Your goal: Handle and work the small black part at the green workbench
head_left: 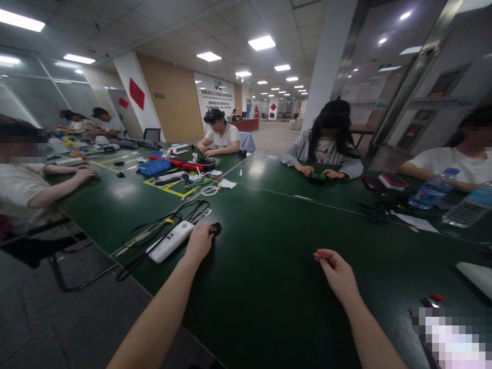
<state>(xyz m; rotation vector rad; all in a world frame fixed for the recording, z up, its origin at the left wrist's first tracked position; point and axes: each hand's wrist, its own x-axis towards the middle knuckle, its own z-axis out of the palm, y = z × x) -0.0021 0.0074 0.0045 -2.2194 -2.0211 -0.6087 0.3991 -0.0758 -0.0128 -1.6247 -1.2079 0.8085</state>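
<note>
My left hand (200, 241) reaches out over the dark green table (269, 246), its fingers closed on a small black object (216, 228) at the end of black cables (161, 228). A white power bank (171, 241) marked with a 2 lies just left of that hand. My right hand (334, 271) hovers above the bare tabletop to the right, fingers curled in a loose pinch; nothing shows in them.
Several people sit around the tables: one at the left edge (23, 174), one at the far end (221, 136), one opposite (326, 143) handling a green part (318, 177), one at the right. Water bottles (467, 205), a blue tray (154, 166) and cables lie about.
</note>
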